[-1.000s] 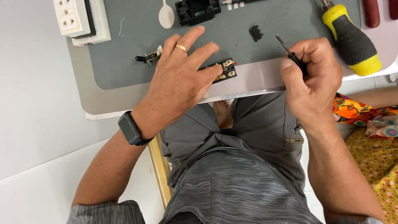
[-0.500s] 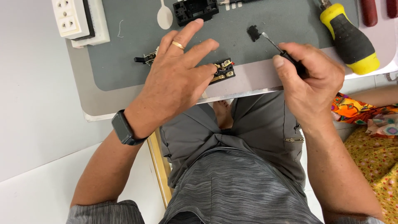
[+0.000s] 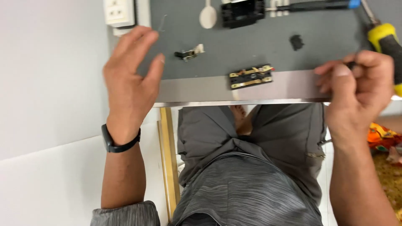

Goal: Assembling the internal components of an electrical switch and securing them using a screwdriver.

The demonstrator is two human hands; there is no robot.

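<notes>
My left hand (image 3: 130, 79) hovers flat over the left end of the grey mat (image 3: 259, 50), fingers apart and holding nothing; a dark watch is on its wrist. A black and brass switch part (image 3: 250, 76) lies free at the mat's near edge, between my hands. A small black and white contact piece (image 3: 188, 53) lies just right of my left fingertips. My right hand (image 3: 360, 88) is curled at the table's right edge, pinching a small dark tool (image 3: 351, 65) that is mostly hidden in the fingers.
A yellow and black screwdriver (image 3: 387, 42) lies behind my right hand. A white socket plate (image 3: 120, 12), a white spoon-shaped piece (image 3: 208, 16), a black module (image 3: 243, 12), a blue-tipped tool (image 3: 318, 5) and a small black chip (image 3: 296, 42) lie further back. The metal table rim (image 3: 201, 94) runs over my lap.
My left hand has let go of the switch part and moved left. My right hand has drawn back to the right with the small tool, away from the black chip.
</notes>
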